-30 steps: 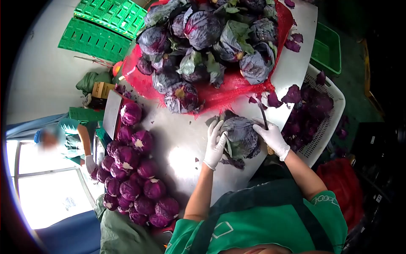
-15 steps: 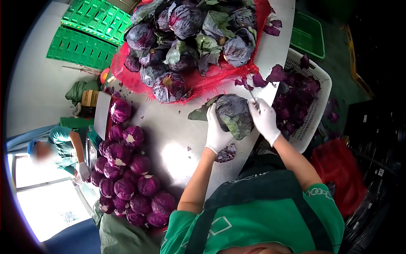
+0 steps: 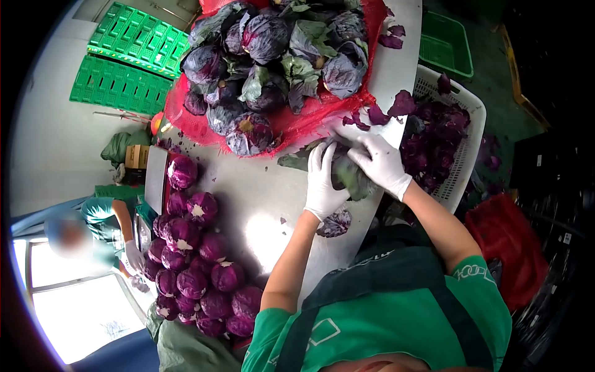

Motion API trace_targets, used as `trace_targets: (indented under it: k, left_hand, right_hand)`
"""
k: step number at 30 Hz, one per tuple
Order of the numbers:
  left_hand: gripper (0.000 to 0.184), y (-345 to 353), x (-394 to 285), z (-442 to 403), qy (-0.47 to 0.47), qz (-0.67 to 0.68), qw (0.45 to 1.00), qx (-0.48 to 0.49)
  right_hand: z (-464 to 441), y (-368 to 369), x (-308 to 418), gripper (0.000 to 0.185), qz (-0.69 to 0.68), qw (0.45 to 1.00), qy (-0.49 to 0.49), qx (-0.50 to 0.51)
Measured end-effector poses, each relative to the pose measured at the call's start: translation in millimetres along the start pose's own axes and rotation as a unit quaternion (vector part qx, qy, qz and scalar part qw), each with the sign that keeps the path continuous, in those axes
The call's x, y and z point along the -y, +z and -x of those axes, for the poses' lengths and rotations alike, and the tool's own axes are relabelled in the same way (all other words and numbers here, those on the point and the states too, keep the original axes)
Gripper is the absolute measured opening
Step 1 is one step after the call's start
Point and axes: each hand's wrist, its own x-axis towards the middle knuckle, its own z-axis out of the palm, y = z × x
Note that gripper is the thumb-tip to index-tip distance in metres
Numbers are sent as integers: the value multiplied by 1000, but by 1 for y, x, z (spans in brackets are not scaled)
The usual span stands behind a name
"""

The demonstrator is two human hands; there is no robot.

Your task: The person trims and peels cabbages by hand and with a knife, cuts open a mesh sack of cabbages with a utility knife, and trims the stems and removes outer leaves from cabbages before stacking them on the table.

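A red cabbage (image 3: 358, 186) with dull green-purple outer leaves lies on the metal table in front of me, blurred by motion. My left hand (image 3: 326, 183), in a white glove, grips its left side. My right hand (image 3: 380, 163), gloved too, is closed at its upper right, on a small knife (image 3: 343, 137) whose blade shows only as a grey smear. A loose outer leaf (image 3: 292, 161) spreads out left of the cabbage. Near my left wrist, a purple leaf piece (image 3: 334, 224) lies on the table.
Untrimmed cabbages (image 3: 265, 38) fill a red mesh sack (image 3: 291, 135) at the back. Peeled purple cabbages (image 3: 192, 283) are heaped on the left. A white basket (image 3: 476, 133) of leaves stands right, beside a green crate (image 3: 443, 46). A co-worker's gloved hand (image 3: 134, 255) shows at far left.
My right hand has moved left and up over the cabbage, bringing the knife across its top. My left hand still grips the cabbage. The view has shifted slightly.
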Motion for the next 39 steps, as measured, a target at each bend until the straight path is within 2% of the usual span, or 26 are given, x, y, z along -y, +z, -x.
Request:
trace_targets:
  k: [1,2,5,7,8,9,11,14,15,16,17,18,19,20,21,23,24,27,29,33,36,39]
  left_hand:
    - [94,-2,-7,0,-18,18,1000,10]
    - [100,-3,-8,3,-23,11,1000,18]
    - [101,-3,-13,8,-20,-27,999,24]
    - [97,-6,-10,21,-42,-28,999,16]
    - [97,-9,-4,32,-46,-15,999,9]
    - [98,-11,1,40,-56,-2,998,3]
    - [99,-21,7,44,-50,-27,998,-4]
    - [102,-27,5,36,-115,-19,993,20]
    - [102,-27,8,35,-118,-7,993,21]
    - [105,-19,27,41,-145,101,984,29]
    - [105,-19,27,41,-146,102,983,34]
    - [102,-19,26,38,-145,117,982,40]
    - [99,-19,25,37,-143,131,980,46]
    - [105,-16,29,38,-165,139,976,32]
    - [105,-14,27,37,-164,138,976,37]
    - [102,-15,22,36,-173,136,975,21]
    - [102,-15,22,37,-175,135,975,26]
    - [100,-12,22,37,-174,124,977,18]
    - [101,-11,22,39,-173,129,976,7]
    - [101,-9,18,39,-162,89,983,5]
    - [100,-5,7,32,-164,60,985,-18]
    - [101,-6,9,25,-160,56,985,-14]
  right_hand:
    - [1,-2,-8,32,-26,999,44,-15]
    - [1,8,-30,31,21,994,104,-20]
    - [-10,25,-67,30,108,985,137,19]
    - [-22,23,-92,35,125,979,142,-73]
    - [-31,7,-96,39,102,959,262,33]
    - [-36,-13,-87,45,120,965,228,45]
    - [-42,-23,-97,44,166,971,147,-90]
    - [-45,-58,-61,38,-4,988,66,-141]
    - [-34,-70,-37,44,-24,993,-2,-117]
    - [-15,-77,-14,50,-83,996,19,-39]
    - [6,-64,-7,53,-114,993,-13,-33]
    - [29,-57,-4,51,-91,995,12,42]
    - [50,-48,-5,51,-19,971,126,204]
    - [65,-35,-3,44,-64,961,163,212]
    - [80,-21,-4,32,-46,981,113,153]
    - [90,-7,8,24,-100,992,48,60]
    - [92,-5,14,23,-90,993,50,66]
    - [90,-7,16,23,-53,989,54,126]
    - [89,-4,13,24,-23,975,78,207]
    - [81,-3,18,22,22,958,113,264]
    - [77,6,7,16,66,955,127,260]
    - [65,-3,6,18,32,936,133,325]
